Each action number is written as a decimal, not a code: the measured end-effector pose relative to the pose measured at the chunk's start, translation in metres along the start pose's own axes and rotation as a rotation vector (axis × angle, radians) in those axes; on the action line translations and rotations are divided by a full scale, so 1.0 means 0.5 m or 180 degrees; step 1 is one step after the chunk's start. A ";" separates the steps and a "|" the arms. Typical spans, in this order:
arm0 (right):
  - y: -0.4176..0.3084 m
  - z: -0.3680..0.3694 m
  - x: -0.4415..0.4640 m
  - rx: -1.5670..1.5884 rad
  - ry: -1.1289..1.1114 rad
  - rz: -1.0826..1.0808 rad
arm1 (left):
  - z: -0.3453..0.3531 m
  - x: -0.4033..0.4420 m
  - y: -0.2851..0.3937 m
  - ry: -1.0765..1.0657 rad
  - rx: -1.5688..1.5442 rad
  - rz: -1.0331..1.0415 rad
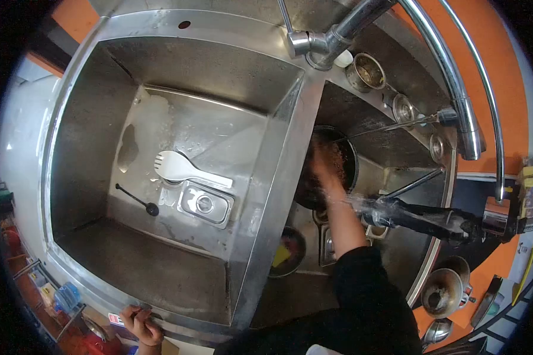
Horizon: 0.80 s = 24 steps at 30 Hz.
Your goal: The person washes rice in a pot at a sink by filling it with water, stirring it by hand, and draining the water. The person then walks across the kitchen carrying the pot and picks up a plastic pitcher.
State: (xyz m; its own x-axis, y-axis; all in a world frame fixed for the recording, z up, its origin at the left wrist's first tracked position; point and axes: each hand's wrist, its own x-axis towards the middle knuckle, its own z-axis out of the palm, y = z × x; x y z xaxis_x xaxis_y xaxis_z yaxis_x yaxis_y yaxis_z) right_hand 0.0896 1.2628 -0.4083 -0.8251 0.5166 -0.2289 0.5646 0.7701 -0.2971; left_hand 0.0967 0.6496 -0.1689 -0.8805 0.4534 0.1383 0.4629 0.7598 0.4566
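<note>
My right hand (324, 163) is down in the right basin, inside a dark round pan (350, 177) with reddish-brown bits in it. Motion smears its fingers, so whether they hold anything cannot be made out. Beside the wrist, a black-wrapped spray hose nozzle (420, 218) points toward the pan. Down at the sink's front edge, my left hand (139, 326) rests with loosely bent fingers and nothing visible in it. A dark bowl with a yellow piece (282, 255) lies lower in the right basin, near some metal containers (327, 245).
In the left basin (160, 236) lie a white slotted spoon (186, 168), a steel lid (206, 203) and a black spoon (139, 200). A tall tap (456, 77) arches over the right side. Small steel pots (366, 72) line the back ledge. Pans (444, 293) stand at right.
</note>
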 end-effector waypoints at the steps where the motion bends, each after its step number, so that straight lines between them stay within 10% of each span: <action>1: -0.015 0.020 -0.004 0.0807 0.0114 -0.0332 | 0.001 0.002 0.002 -0.0001 0.0000 -0.0011; 5: -0.117 -0.115 -0.078 -0.1247 -0.1172 -0.0688 | -0.005 0.004 -0.002 -0.0085 0.0065 0.0090; 8: -0.052 -0.043 -0.086 -0.1846 -0.0139 -0.1858 | -0.007 0.003 -0.002 -0.0204 0.0118 0.0191; 11: -0.047 -0.012 -0.023 -0.2178 -0.0632 -0.1954 | -0.014 0.001 -0.002 -0.0393 0.0219 0.0205; 17: -0.085 -0.019 0.053 -0.0226 -0.1070 0.0091 | -0.008 -0.012 -0.032 -0.0352 0.0188 0.0260; 24: -0.027 -0.024 0.057 0.1661 -0.0675 0.0356 | 0.006 -0.032 -0.050 -0.0055 -0.0129 0.0008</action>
State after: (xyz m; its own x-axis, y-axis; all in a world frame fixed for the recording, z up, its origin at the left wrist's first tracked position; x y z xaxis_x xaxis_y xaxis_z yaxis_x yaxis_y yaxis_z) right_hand 0.0583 1.2720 -0.3996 -0.7675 0.4563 -0.4503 0.6290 0.4003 -0.6664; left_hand 0.0994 0.6246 -0.1850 -0.8772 0.4636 0.1246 0.4605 0.7392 0.4914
